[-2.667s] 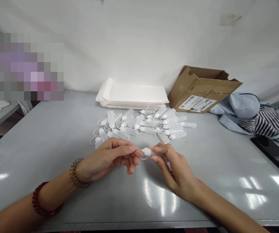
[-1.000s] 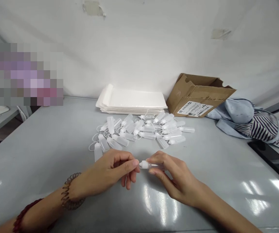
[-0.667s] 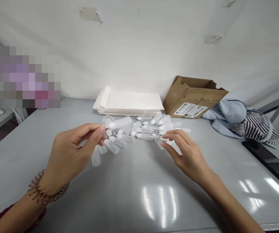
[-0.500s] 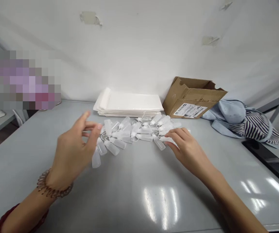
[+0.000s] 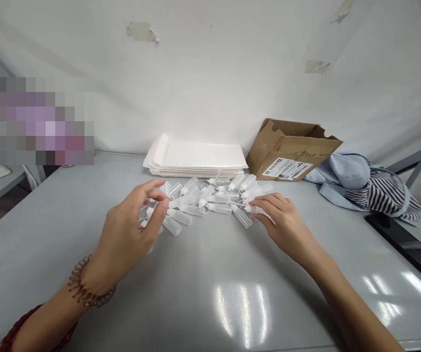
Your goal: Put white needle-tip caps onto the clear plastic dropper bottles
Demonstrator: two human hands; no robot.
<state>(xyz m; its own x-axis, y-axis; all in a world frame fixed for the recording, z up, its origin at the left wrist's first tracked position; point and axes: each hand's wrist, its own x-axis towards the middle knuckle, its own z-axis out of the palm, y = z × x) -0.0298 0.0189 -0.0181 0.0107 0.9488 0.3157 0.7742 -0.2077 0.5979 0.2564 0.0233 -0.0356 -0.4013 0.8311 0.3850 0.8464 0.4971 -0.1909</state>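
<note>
Over the left end of a heap of small translucent plastic dropper bottles (image 5: 205, 200), the left grip (image 5: 130, 227) hangs half-curled, its thumb and fingertips (image 5: 164, 204) in among the bottles; whether it pinches one cannot be told. At the heap's right end, the right grip (image 5: 284, 220) rests with its fingers loosely together against the bottles, and no clear pinch shows. Beyond both grips, on the grey surface (image 5: 203, 298), lies a stack of white flat mailers (image 5: 196, 159). Farther out past the right grip stand a torn cardboard box (image 5: 291, 151) and a bundle of blue and striped cloth (image 5: 375, 188).
</note>
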